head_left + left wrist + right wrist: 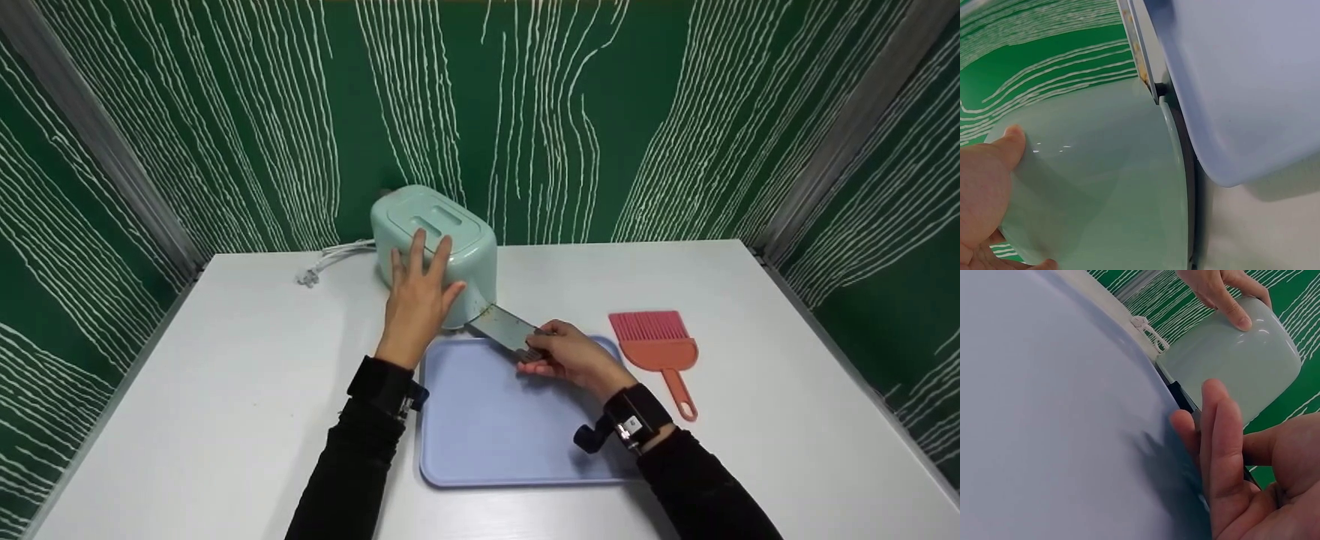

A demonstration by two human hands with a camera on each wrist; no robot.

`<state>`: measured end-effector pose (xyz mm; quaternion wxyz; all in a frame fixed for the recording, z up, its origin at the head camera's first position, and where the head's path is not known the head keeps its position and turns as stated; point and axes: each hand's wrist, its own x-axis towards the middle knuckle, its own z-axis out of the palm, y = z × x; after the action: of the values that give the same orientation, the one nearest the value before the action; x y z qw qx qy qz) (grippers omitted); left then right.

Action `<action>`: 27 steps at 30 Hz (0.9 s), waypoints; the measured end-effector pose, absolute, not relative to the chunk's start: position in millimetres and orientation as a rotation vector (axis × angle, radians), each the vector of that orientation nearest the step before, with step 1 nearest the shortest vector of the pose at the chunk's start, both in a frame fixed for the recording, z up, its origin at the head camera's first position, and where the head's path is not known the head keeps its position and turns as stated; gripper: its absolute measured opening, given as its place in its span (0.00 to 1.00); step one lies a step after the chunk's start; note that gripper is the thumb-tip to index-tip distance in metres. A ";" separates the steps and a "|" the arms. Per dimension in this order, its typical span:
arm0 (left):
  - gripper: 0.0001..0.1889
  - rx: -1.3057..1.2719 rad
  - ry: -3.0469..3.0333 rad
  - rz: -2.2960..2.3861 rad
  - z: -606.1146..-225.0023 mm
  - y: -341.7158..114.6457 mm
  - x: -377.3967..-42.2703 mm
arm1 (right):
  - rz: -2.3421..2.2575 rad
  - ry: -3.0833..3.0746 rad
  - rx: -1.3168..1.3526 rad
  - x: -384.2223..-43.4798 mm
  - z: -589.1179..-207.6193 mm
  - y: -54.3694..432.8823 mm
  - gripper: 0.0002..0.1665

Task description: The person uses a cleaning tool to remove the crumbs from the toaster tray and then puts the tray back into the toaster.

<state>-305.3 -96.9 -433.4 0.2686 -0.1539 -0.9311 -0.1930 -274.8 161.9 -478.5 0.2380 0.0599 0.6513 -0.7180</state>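
Crumb tray (501, 328), head: my right grip (574, 355) pinched it at the toaster's (478, 277) base; tilting might have spilled crumbs (487, 308).
Toaster, left wrist: my left grip (983, 188) rested spread-fingered; slack pressure could have let it slide.
Blue tray (1061, 410), right wrist: beside the toaster; crumbs might have missed it.

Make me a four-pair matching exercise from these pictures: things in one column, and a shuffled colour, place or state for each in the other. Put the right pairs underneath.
Things
1. Toaster
2. Crumb tray
3. Large tray
4. Brush

Descriptions
A. Orange and pinkish red, furthest right of the four in the head view
B. Pinched by the right grip, with crumbs near its other end
C. Pale blue, lying flat on the table
D. Mint green, with the left grip resting on it

Right pairs: 1-D, 2-B, 3-C, 4-A
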 end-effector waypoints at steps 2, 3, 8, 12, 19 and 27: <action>0.36 -0.418 -2.504 -0.526 -433.6 -96.5 -305.1 | -1.968 1.783 0.162 -273.8 -478.3 162.9 0.09; 0.36 -0.420 -2.497 -0.530 -433.8 -96.4 -305.0 | -1.970 1.781 0.159 -273.3 -478.2 163.4 0.09; 0.36 -0.429 -2.480 -0.546 -434.2 -96.5 -305.0 | -1.975 1.776 0.143 -271.0 -476.9 166.2 0.09; 0.36 -0.439 -2.474 -0.533 -434.3 -97.2 -305.3 | -1.959 1.789 0.147 -270.1 -476.3 167.9 0.09; 0.36 -0.470 -2.441 -0.503 -434.2 -98.2 -305.7 | -1.945 1.779 0.133 -271.4 -477.6 170.6 0.09; 0.36 -0.452 -2.461 -0.509 -434.1 -97.5 -305.7 | -1.929 1.782 0.121 -269.6 -478.6 175.5 0.08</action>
<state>-305.7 -97.5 -434.1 0.2898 -0.1696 -0.9224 -0.1907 -269.6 175.5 -478.6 0.2535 0.0445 0.6556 -0.7099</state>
